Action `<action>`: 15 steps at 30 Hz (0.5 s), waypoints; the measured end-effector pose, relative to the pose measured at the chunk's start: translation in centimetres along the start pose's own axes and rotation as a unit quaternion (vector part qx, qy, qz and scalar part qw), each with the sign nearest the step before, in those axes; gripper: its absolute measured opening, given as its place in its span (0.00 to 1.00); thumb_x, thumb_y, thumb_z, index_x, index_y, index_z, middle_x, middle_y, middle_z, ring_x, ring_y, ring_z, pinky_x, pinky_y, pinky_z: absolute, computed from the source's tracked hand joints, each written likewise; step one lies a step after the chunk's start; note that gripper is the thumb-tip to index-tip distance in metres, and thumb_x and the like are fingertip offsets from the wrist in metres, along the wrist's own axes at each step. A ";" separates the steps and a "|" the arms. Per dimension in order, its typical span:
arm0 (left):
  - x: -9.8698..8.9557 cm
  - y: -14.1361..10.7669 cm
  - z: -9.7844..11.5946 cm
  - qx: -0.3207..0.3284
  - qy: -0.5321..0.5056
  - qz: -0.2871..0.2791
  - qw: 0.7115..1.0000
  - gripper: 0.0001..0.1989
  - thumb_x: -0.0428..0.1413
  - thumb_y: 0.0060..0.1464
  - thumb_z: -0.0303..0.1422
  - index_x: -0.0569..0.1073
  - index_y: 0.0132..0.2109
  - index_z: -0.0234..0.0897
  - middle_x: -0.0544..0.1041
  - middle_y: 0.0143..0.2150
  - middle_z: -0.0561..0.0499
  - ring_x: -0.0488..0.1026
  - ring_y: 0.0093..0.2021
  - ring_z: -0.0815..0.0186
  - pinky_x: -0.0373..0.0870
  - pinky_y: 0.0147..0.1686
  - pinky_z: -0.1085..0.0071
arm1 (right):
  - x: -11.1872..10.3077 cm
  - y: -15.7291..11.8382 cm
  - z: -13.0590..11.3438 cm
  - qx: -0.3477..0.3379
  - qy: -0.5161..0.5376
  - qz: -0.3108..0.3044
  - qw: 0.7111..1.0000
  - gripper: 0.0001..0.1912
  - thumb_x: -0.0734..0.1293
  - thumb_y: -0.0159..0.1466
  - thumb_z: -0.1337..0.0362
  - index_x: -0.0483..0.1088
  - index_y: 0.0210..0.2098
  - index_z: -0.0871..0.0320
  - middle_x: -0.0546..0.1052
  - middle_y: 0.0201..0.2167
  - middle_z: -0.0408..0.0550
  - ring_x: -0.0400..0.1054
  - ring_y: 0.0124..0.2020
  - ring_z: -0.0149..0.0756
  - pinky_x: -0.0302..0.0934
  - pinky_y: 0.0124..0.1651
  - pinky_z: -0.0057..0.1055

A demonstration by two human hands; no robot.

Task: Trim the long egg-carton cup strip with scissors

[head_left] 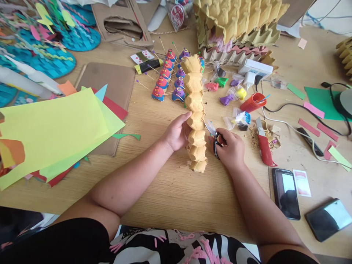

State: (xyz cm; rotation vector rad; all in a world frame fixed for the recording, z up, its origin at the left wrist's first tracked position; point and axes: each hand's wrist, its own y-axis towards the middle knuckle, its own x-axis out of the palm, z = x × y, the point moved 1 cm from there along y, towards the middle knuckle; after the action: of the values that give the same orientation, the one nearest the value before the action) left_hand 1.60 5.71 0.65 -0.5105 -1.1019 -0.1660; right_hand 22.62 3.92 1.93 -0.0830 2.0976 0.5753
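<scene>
A long yellow strip of egg carton (195, 102) stands lengthwise in front of me, its bumpy cups in a row. My left hand (178, 132) grips the strip along its left side, thumb showing and the other fingers partly hidden behind it. In my right hand (232, 148) is a pair of scissors (211, 128) with dark handles; the blades point at the strip's right edge, near its middle. Whether the blades touch the carton I cannot tell. Just beyond my left hand stand several small painted figures, red ones (161, 82) and purple ones (179, 83), with pins sticking out.
Stacked egg trays (242, 22) rise at the back. Yellow paper sheets (55, 128) lie over brown cardboard (107, 88) on the left. On the right are clay packets (227, 99), an orange cup (251, 103), a red-handled knife (264, 143), a cable (288, 124) and two phones (286, 194).
</scene>
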 end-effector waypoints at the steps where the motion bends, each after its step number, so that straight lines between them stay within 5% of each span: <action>1: 0.0 0.0 0.0 -0.002 0.001 0.002 1.000 0.12 0.58 0.62 0.40 0.83 0.45 0.41 0.86 0.34 0.48 0.87 0.43 0.51 0.82 0.42 0.60 | 0.0 0.0 0.0 -0.010 0.004 0.000 1.000 0.10 0.71 0.66 0.57 0.78 0.43 0.55 0.72 0.23 0.39 0.63 0.24 0.32 0.55 0.33 0.31; 15: 0.7 -0.4 -0.1 -0.028 0.003 -0.002 1.000 0.10 0.56 0.64 0.36 0.80 0.45 0.36 0.86 0.33 0.49 0.86 0.35 0.58 0.82 0.39 0.66 | -0.1 0.0 -0.4 -0.067 -0.008 0.038 0.997 0.09 0.72 0.66 0.58 0.77 0.41 0.56 0.73 0.23 0.40 0.66 0.24 0.32 0.56 0.32 0.31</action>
State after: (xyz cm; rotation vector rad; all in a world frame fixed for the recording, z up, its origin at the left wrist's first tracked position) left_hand 1.87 5.39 1.39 -0.5585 -1.0944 -0.2023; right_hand 22.40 3.68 2.21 -0.0747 2.0525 0.7601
